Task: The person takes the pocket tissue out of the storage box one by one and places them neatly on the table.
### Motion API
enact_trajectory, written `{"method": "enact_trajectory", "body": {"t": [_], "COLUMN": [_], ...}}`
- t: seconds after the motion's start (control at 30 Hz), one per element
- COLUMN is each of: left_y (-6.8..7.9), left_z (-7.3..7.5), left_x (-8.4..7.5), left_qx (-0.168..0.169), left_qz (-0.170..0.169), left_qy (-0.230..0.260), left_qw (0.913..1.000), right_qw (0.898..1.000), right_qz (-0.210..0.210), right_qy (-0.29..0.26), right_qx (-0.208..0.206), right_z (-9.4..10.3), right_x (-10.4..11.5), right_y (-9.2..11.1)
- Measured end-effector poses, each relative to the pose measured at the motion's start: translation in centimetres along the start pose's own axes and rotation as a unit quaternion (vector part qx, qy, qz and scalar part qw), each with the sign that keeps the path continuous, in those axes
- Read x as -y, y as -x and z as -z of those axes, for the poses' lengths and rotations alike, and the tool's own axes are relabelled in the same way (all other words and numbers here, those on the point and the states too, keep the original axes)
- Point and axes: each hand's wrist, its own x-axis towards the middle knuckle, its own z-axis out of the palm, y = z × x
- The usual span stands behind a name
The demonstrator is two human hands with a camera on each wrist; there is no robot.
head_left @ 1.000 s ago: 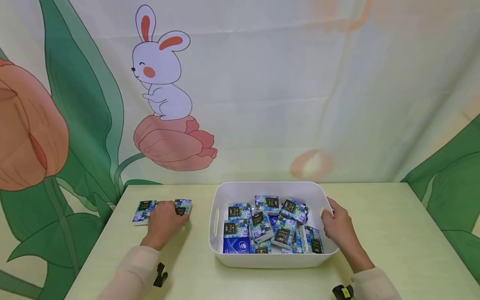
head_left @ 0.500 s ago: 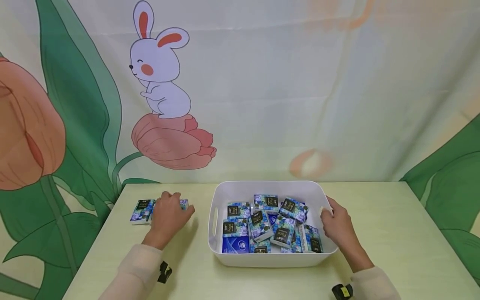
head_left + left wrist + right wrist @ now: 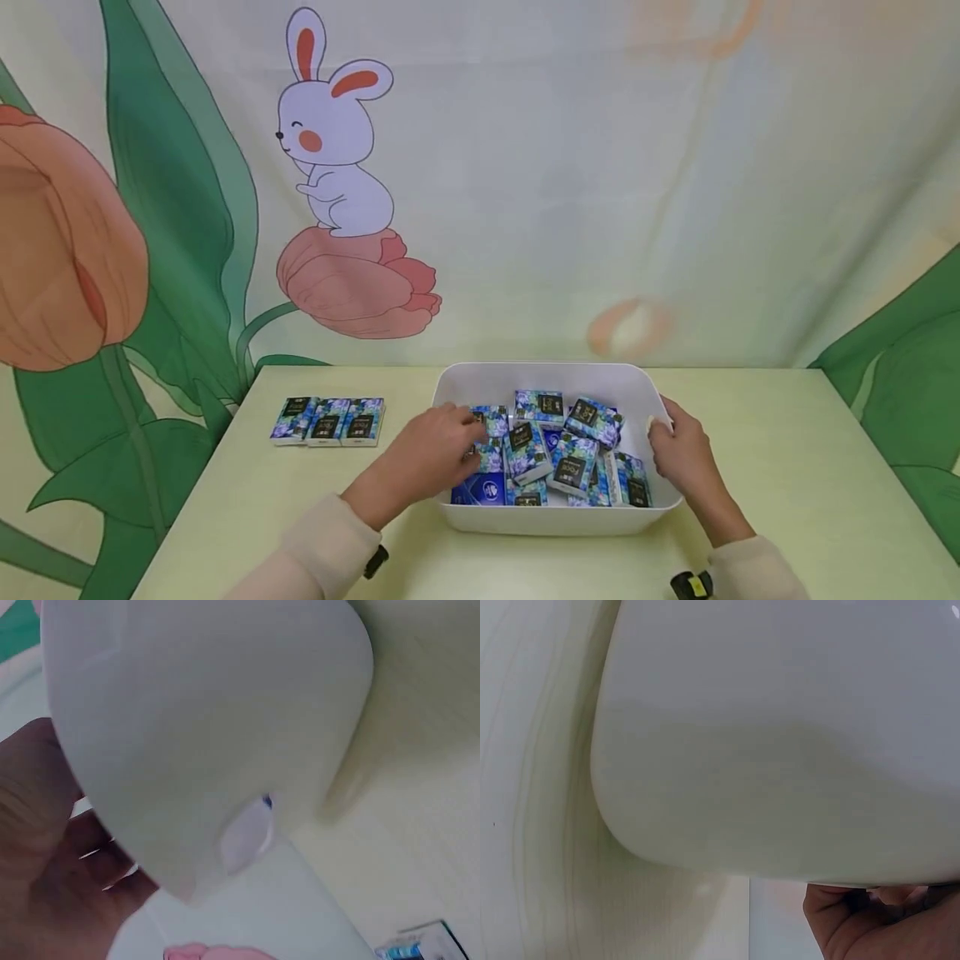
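A white plastic basket (image 3: 555, 522) holds several blue floral tissue packs (image 3: 573, 463). My left hand (image 3: 423, 458) reaches over the basket's left rim, fingers loosely bent above the packs at that side. Nothing shows in its grasp; the left wrist view has this hand (image 3: 60, 840) at the rim, its fingertips hidden behind the basket wall (image 3: 210, 720). My right hand (image 3: 684, 454) grips the handle at the basket's right end, thumb over the inside. In the right wrist view, the basket wall (image 3: 772, 772) hides most of those fingers.
Three matching tissue packs (image 3: 326, 422) lie side by side in a row on the pale table (image 3: 787, 467), left of the basket. Behind the table hangs a curtain (image 3: 525, 208) printed with a rabbit and tulips.
My left hand has let go of a tissue pack at the right end of the row and moved right, over the basket. The right hand keeps its grip on the handle.
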Motion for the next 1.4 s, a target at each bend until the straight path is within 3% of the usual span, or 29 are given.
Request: {"method": "enact_trajectory", "body": {"t": [0.1,0.17,0.3,0.5,0.7,0.93,1.17,1.27,1.4], "left_y": [-0.4,-0.8,-1.3,-1.6,-1.9,-2.0,-2.0,-2.0,-1.4], "left_z": [-1.0,-1.5,-1.9,-2.0,-2.7,-3.4,-1.6,-0.2,1.8], "left_x": [-1.1,-1.6,-2.0,-2.4,-2.5,-2.3,-1.6,-1.0,0.4], "left_qx": [0.104,0.147,0.182,0.206,0.204,0.199,0.192,0.160,0.075], "left_qz": [0.004,0.017,0.039,0.046,0.050,0.031,0.046,0.065,0.110], "left_qy": [0.043,0.058,0.057,0.056,0.062,0.035,0.066,0.102,0.126], "left_qw": [0.9936,0.9872,0.9808,0.9759,0.9757,0.9789,0.9781,0.9796,0.9830], "right_qw": [1.000,1.000,1.000,1.000,1.000,1.000,1.000,1.000,1.000], "right_qz": [-0.007,-0.006,0.003,0.008,0.009,0.007,0.002,0.001,-0.003], "right_qy": [0.006,0.009,0.011,0.010,0.006,0.003,0.006,0.014,0.015], "right_qx": [-0.001,-0.005,-0.006,-0.008,-0.005,-0.003,0.004,0.000,0.000], "right_z": [0.1,0.2,0.4,0.4,0.4,0.3,-0.1,-0.2,-0.4], "right_x": [-0.4,-0.5,-0.5,-0.3,-0.3,-0.2,0.1,0.1,0.1], "right_y": [0.3,0.5,0.5,0.2,0.2,0.2,0.0,0.0,0.2]}}
